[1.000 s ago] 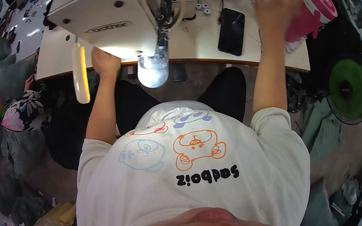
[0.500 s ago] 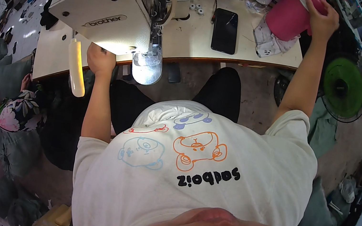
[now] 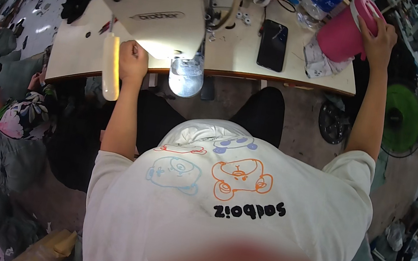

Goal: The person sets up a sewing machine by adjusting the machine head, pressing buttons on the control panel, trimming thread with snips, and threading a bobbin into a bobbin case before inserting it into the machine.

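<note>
At the table's right end, my right hand [image 3: 379,42] is closed over the upper rim of a large pink mug [image 3: 340,35]. The mug rests on a crumpled white printed cloth or wrapper [image 3: 317,64]. By the front edge of the table, my left hand [image 3: 133,62] is curled into a loose fist, with no object showing in it. It is beside the white sewing machine [image 3: 159,1], between the machine's pale handle-like lever [image 3: 110,71] and its clear round guard [image 3: 186,77]. The machine's lamp lights the spot just beyond this hand.
A black phone [image 3: 273,45] lies left of the mug, with a water bottle [image 3: 321,2] behind. Small white bobbins [image 3: 245,19] sit near the machine. A green fan [image 3: 402,120] stands beyond the right end. Another person [image 3: 24,117] sits at far left among fabric piles.
The view has shifted, so the machine, phone and mug all appear farther right. My right hand stays on the mug, and the left fist remains by the table edge.
</note>
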The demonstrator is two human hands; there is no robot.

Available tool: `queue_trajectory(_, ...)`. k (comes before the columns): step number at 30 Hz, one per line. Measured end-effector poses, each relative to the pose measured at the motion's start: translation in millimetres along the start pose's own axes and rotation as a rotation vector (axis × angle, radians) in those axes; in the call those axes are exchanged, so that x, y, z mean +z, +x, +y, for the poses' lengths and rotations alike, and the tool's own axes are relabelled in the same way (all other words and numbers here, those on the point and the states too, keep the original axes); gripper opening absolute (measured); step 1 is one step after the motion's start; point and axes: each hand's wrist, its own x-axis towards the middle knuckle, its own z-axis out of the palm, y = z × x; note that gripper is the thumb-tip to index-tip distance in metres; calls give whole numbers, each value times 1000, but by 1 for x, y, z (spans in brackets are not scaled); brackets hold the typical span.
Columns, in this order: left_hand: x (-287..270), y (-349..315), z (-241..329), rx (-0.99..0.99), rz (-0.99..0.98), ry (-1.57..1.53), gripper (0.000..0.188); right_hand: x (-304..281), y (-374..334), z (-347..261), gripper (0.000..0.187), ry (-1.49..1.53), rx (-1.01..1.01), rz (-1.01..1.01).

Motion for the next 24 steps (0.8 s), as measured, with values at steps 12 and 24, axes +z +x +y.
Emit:
queue_trajectory(12, -14, 1, 15, -193, -129, -90, 25, -22, 10, 2, 54, 40, 269, -311)
queue_trajectory(24, -11, -24, -1, -492, -40, -557, 14, -18, -16, -31, 56, -301, 189, 130)
